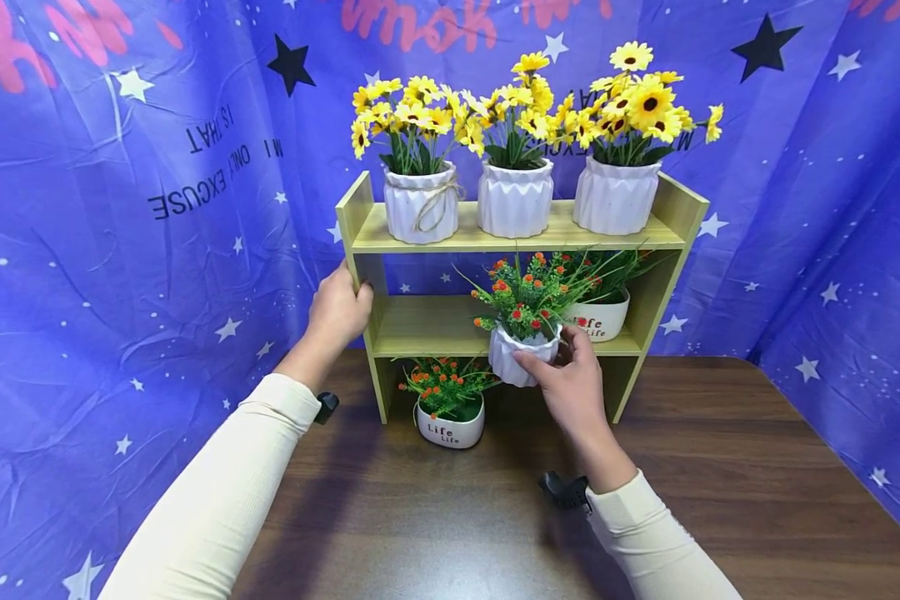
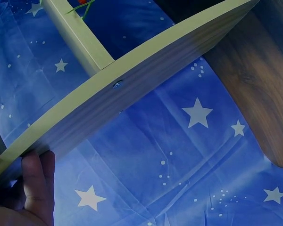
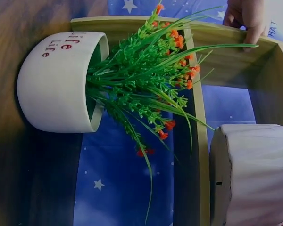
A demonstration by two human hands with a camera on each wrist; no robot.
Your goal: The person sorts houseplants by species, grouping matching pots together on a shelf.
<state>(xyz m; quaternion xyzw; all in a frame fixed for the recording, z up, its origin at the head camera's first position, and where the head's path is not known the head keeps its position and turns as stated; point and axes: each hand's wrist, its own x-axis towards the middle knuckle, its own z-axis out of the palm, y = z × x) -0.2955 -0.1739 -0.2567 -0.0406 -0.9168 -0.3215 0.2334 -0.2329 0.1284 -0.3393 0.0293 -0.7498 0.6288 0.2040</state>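
My right hand (image 1: 576, 390) pinches the rim of a white ridged flowerpot (image 1: 512, 357) with small orange-red flowers, in front of the middle board of a wooden shelf (image 1: 420, 323). The right wrist view shows that pot (image 3: 262, 174) raised, its underside partly visible. My left hand (image 1: 339, 307) grips the shelf's left side panel; in the left wrist view its fingers (image 2: 37, 183) lie against the panel (image 2: 104, 99). Partly hidden behind the held plant, a white "Life" pot (image 1: 607, 321) stands at the right of the middle board.
Three white pots of yellow flowers, left (image 1: 420, 204), middle (image 1: 516, 200) and right (image 1: 617, 200), stand on the top board. Another "Life" pot (image 1: 450, 429) with orange flowers sits on the brown table (image 1: 450, 517), low at the shelf's front. A blue starry curtain (image 1: 195, 250) hangs behind.
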